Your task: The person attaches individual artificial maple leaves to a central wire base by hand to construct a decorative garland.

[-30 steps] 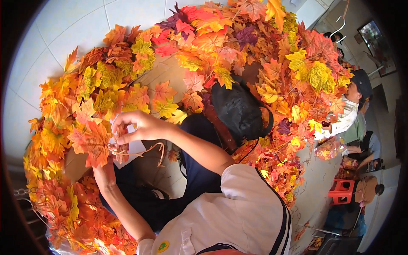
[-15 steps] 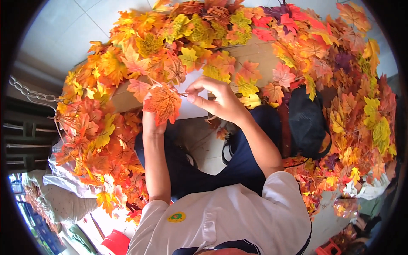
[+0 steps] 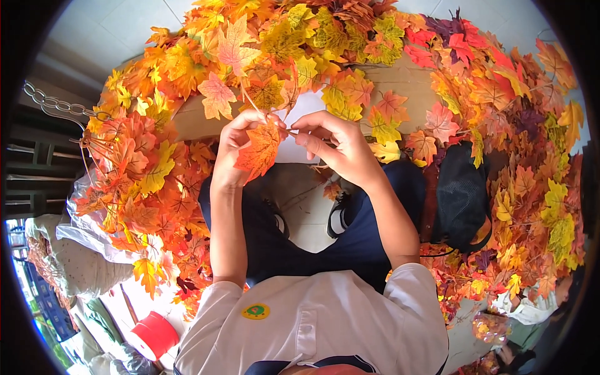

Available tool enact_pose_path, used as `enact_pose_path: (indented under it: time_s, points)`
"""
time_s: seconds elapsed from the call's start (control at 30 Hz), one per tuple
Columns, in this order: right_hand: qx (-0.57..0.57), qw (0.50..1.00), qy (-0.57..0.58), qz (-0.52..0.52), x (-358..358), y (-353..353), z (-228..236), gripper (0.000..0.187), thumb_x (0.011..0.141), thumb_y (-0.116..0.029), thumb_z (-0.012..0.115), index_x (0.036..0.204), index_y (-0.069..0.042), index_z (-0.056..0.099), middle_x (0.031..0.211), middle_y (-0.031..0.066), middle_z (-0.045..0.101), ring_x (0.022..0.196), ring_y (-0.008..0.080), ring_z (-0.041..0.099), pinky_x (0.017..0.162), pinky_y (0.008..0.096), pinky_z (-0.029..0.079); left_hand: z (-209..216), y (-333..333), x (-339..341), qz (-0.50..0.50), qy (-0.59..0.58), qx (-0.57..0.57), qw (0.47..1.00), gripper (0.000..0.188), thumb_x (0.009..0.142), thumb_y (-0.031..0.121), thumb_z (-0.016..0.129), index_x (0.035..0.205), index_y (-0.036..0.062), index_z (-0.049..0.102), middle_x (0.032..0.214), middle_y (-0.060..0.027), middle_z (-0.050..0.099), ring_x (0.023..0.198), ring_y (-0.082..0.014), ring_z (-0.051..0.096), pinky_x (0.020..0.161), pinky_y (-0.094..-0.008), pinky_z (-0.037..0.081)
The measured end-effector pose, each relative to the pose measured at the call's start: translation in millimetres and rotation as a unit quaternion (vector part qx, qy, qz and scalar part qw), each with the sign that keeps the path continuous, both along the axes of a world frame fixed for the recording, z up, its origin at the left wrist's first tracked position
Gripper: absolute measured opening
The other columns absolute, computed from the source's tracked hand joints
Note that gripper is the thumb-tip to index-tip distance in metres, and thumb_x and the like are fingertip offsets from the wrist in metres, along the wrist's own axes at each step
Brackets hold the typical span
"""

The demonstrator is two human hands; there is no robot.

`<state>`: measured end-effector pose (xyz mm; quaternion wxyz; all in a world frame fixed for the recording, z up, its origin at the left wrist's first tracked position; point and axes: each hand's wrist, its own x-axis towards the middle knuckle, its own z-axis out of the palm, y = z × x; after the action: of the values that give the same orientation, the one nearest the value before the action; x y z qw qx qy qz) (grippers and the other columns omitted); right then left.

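In front of my lap, my left hand is closed on the stems of an artificial maple leaf sprig. An orange leaf of it hangs over the left fingers, and paler orange-pink leaves rise beyond the hand on thin stalks. My right hand pinches the stem end close beside the left fingertips; the exact joint between them is too small to make out. Behind both hands lies a white sheet, partly covered by the leaves.
Piles of artificial leaves in yellow, orange and red curve around me on cardboard. A black mesh bag sits by my right knee. On the left are a metal chain, clear plastic and a red spool-like cylinder.
My right hand has come closer to my left, and its fingers have curled more tightly at the stem. The sprig has turned, its orange leaf now tilted more edge-on. The whole view has shifted slightly.
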<state>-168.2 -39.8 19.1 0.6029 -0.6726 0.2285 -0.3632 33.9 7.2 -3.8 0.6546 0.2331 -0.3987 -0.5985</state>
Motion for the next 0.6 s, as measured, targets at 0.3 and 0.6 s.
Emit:
enact_pose_path:
  time_s: [0.3, 0.6]
  points:
    - [-0.185, 0.980, 0.017, -0.075, 4, -4, -11, 0.012, 0.087, 0.001, 0.065, 0.099, 0.000, 0.063, 0.088, 0.0041, 0.064, 0.068, 0.0074, 0.057, 0.056, 0.0227, 0.045, -4, -1, 3, 0.000, -0.084, 0.058, 0.995, 0.015, 0.090, 0.011, 0.065, 0.099, -0.0012, 0.062, 0.097, -0.0118, 0.066, 0.083, -0.0199, 0.067, 0.075, -0.0317, 0.054]
    - [-0.284, 0.952, -0.003, -0.111, 8, 2, -8, 0.023, 0.081, 0.010, 0.064, 0.101, -0.001, 0.063, 0.089, 0.0105, 0.063, 0.074, 0.0233, 0.064, 0.064, 0.0323, 0.052, 10, 2, -4, 0.064, -0.248, 0.145, 0.956, 0.015, 0.079, 0.007, 0.076, 0.089, -0.0010, 0.068, 0.082, -0.0051, 0.067, 0.067, -0.0133, 0.063, 0.059, -0.0246, 0.049]
